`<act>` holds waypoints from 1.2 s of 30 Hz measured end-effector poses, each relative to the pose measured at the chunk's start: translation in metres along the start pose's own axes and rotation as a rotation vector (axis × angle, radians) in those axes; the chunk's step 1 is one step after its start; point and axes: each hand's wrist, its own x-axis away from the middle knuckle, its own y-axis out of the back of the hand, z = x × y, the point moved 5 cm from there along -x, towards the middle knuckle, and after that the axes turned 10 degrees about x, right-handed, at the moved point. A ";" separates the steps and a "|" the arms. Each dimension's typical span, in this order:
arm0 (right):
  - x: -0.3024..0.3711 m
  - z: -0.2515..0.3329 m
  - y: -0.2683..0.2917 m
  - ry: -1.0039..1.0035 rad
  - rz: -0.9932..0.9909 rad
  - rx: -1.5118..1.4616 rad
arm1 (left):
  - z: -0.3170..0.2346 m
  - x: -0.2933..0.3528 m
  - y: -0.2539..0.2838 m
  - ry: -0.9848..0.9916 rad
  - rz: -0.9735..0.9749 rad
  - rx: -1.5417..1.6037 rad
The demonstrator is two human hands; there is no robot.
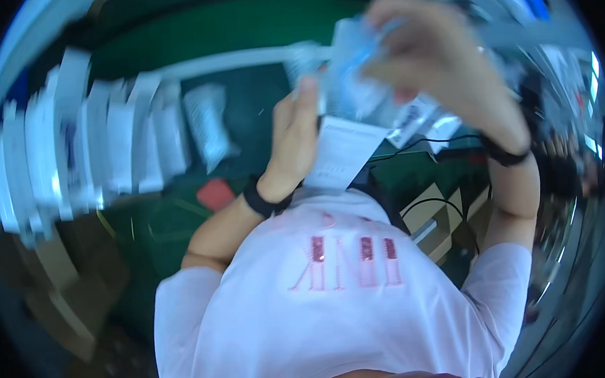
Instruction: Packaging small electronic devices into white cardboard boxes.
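My left hand (295,130) is closed along the left side of a small white box (345,152) with printing on its front, held upright close to my chest. My right hand (429,53) is raised above and to the right of the box, smeared by motion. Its fingers curl round a clear, bluish plastic packet (357,61), whose contents I cannot make out. A bubble-wrapped piece (303,59) shows just beyond my left fingertips. To the left, apart from both hands, another bubble-wrapped piece (210,122) lies on the dark green table.
Several white boxes (116,141) stand in a row on the left. Packets with printed labels (426,122) lie right of the held box, near a black cable (410,144). Below the table are open cardboard boxes (443,218) and a red piece (215,193).
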 end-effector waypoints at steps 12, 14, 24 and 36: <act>0.048 -0.107 -0.087 0.146 1.321 -0.184 | 0.061 0.010 -0.074 0.245 0.671 0.233; 0.050 -0.103 -0.053 0.220 0.880 -0.259 | 0.058 0.002 -0.067 0.224 0.590 0.273; 0.108 -0.148 -0.107 -0.147 -0.346 -1.164 | 0.052 0.000 -0.072 0.289 0.756 0.083; 0.180 -0.173 -0.055 0.014 -0.395 -0.588 | 0.084 -0.003 -0.145 0.366 0.760 0.125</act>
